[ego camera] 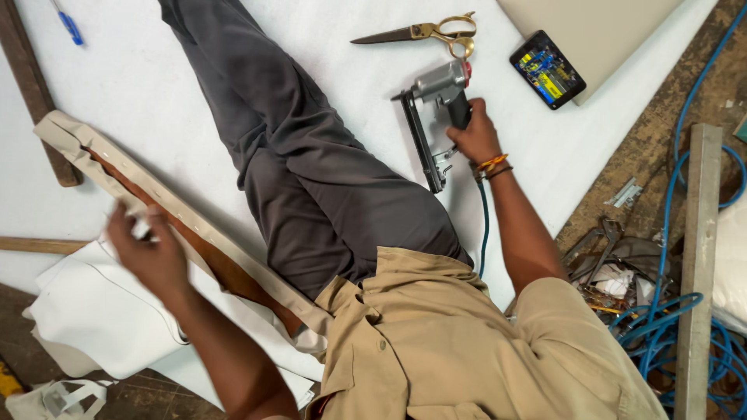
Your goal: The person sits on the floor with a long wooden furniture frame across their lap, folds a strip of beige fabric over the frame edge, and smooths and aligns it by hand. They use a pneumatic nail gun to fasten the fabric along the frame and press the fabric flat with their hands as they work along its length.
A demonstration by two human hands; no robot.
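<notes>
right hand [473, 138] grips staple gun [434, 117]; left hand [148, 253] on padded strip [179, 214]

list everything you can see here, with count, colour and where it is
staple gun: 1, grey and black, on the white sheet, gripped by the right hand
scissors: 1, brass handles, top centre
phone: 1, black, screen lit, top right
pen: 1, blue, top left
padded wooden strip: 1, beige over brown, diagonal at left
air hose: 1, blue, coiled at right
wooden plank: 1, grey, upright at right
left hand: blurred, at the strip
right hand: on the gun's handle
</notes>
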